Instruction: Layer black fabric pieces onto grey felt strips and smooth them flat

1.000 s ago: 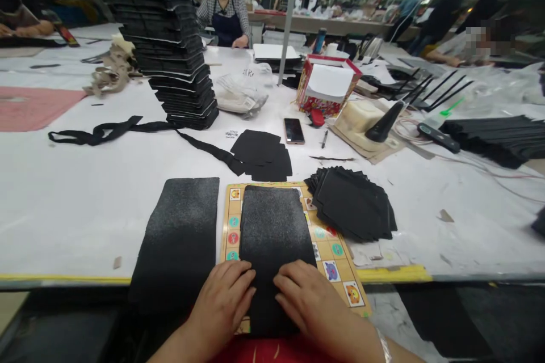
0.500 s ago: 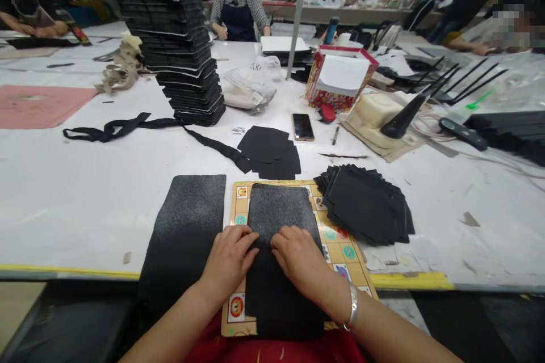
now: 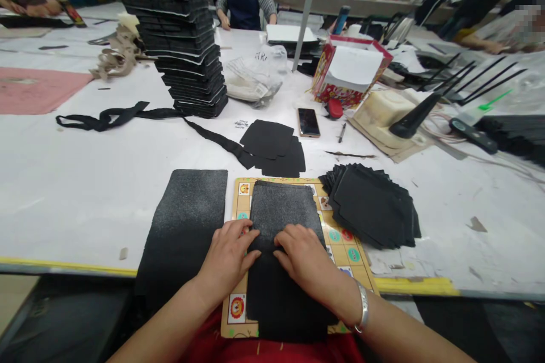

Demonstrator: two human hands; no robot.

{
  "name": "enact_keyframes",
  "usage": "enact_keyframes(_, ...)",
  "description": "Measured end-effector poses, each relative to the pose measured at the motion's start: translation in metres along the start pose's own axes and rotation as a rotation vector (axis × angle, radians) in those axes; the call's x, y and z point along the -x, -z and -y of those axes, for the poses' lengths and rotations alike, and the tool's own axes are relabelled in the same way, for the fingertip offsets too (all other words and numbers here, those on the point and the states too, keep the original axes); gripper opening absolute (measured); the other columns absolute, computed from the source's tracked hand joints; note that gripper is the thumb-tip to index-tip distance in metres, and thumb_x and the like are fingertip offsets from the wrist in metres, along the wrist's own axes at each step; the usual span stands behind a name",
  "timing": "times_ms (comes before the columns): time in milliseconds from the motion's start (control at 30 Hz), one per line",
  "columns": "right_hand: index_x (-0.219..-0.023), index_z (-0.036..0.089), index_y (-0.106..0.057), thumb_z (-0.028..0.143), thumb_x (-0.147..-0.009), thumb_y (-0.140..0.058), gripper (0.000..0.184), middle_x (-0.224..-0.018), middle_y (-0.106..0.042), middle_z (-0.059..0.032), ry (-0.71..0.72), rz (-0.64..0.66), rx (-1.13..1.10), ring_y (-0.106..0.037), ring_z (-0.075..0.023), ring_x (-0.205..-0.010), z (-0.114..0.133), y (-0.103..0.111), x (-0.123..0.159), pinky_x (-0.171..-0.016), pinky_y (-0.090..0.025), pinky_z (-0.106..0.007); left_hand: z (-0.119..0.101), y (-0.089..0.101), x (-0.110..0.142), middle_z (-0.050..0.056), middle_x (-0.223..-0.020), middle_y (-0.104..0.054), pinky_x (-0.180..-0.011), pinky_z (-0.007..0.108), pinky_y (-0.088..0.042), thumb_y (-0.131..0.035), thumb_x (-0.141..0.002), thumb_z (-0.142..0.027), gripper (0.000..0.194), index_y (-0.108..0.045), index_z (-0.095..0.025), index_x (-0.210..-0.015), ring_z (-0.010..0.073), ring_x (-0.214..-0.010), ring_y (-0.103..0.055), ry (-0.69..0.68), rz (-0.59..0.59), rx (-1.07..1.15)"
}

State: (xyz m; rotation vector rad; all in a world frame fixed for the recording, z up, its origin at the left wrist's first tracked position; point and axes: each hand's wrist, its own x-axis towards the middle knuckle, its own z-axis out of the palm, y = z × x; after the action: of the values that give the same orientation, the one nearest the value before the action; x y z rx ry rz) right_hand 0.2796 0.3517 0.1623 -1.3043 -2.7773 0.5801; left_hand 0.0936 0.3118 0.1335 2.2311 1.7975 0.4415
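A black sheet with a grey-speckled upper part (image 3: pixel 286 207) lies on a yellow game board (image 3: pixel 238 326) with animal pictures. My left hand (image 3: pixel 230 252) rests at the sheet's left edge, its fingertips touching the surface and the thumb apart from the index finger. On the sheet's right half lies my right hand (image 3: pixel 300 252), fingers bent down onto it, thumb apart; a silver bangle circles that wrist. Left of the board, a similar speckled black sheet (image 3: pixel 187 210) lies partly over the table edge. A fanned pile of black pieces (image 3: pixel 374 204) overlaps the board's right side.
A tall stack of black pieces (image 3: pixel 187 39) rises at back left. Beyond the board are loose black pieces (image 3: pixel 272 144), a black strip (image 3: pixel 221 142), a phone (image 3: pixel 308 122) and a red box (image 3: pixel 351 74). A person in an apron (image 3: pixel 243 0) stands across the table.
The view has tilted and shifted slightly. Both hands stay on the black sheet, with the right thumb and fingers now a little further apart.
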Motion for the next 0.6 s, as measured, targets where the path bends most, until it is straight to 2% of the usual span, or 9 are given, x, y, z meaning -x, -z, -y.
enact_keyframes(100, -0.083, 0.019, -0.058, 0.018, -0.085, -0.055, 0.003, -0.087, -0.054, -0.0039, 0.076, 0.028, 0.007, -0.047, -0.0178, -0.082, 0.0014, 0.0009, -0.0002, -0.072, -0.033, -0.030, 0.0002, 0.0012, -0.0009, 0.006, -0.117, -0.053, -0.085, 0.040, -0.042, -0.063, -0.076, -0.022, 0.033, -0.057, -0.024, -0.108, 0.0237, -0.108, -0.047, 0.001, 0.007, -0.005)
enact_keyframes(200, -0.093, 0.018, -0.056, 0.020, -0.081, -0.060, 0.013, -0.092, -0.054, -0.0053, 0.025, -0.032, 0.021, -0.047, -0.0195, -0.085, 0.0012, 0.0009, -0.0010, -0.074, -0.034, -0.031, -0.0001, 0.0014, -0.0008, 0.006, -0.118, -0.053, -0.086, 0.040, -0.042, -0.063, -0.076, -0.022, 0.033, -0.057, -0.024, -0.108, 0.0233, -0.109, -0.047, -0.009, -0.002, -0.014)
enact_keyframes(300, -0.085, 0.018, -0.057, 0.018, -0.084, -0.056, 0.002, -0.085, -0.054, -0.0046, 0.005, -0.022, 0.060, -0.048, -0.0191, -0.080, 0.0022, 0.0012, 0.0000, -0.072, -0.036, -0.032, -0.0001, 0.0008, -0.0003, 0.007, -0.118, -0.054, -0.084, 0.039, -0.043, -0.064, -0.075, -0.022, 0.034, -0.057, -0.024, -0.108, 0.0229, -0.108, -0.048, -0.021, -0.024, -0.029)
enact_keyframes(367, -0.082, 0.019, -0.057, 0.015, -0.085, -0.052, 0.007, -0.088, -0.055, -0.0054, 0.078, -0.040, 0.067, -0.049, -0.0195, -0.084, 0.0043, 0.0017, 0.0026, -0.075, -0.036, -0.033, 0.0003, 0.0005, -0.0002, 0.007, -0.118, -0.054, -0.083, 0.039, -0.044, -0.065, -0.075, -0.022, 0.034, -0.058, -0.024, -0.108, 0.0232, -0.107, -0.049, -0.031, -0.036, -0.037)
enact_keyframes(467, -0.088, 0.019, -0.055, 0.009, -0.083, -0.051, 0.011, -0.099, -0.056, -0.0073, 0.170, -0.105, 0.053, -0.050, -0.0209, -0.095, 0.0053, 0.0028, 0.0064, -0.083, -0.037, -0.035, 0.0008, 0.0012, -0.0006, 0.007, -0.118, -0.054, -0.083, 0.039, -0.044, -0.067, -0.073, -0.022, 0.036, -0.057, -0.025, -0.108, 0.0237, -0.107, -0.049, -0.046, -0.046, -0.050)
enact_keyframes(533, -0.094, 0.017, -0.052, 0.010, -0.082, -0.053, 0.014, -0.097, -0.057, -0.0077, 0.129, -0.066, 0.057, -0.053, -0.0206, -0.090, 0.0021, 0.0049, 0.0076, -0.078, -0.039, -0.033, 0.0005, 0.0022, -0.0004, 0.007, -0.120, -0.054, -0.083, 0.039, -0.043, -0.067, -0.073, -0.023, 0.041, -0.054, -0.023, -0.112, 0.0239, -0.108, -0.048, -0.050, -0.068, -0.066)
enact_keyframes(600, -0.099, 0.016, -0.049, 0.016, -0.081, -0.057, 0.019, -0.088, -0.060, -0.0064, 0.039, 0.030, 0.080, -0.057, -0.0209, -0.080, -0.0042, 0.0087, 0.0084, -0.067, -0.041, -0.030, -0.0010, 0.0027, 0.0010, 0.008, -0.121, -0.053, -0.084, 0.038, -0.042, -0.067, -0.074, -0.025, 0.047, -0.050, -0.021, -0.117, 0.0240, -0.108, -0.048, -0.050, -0.104, -0.084)
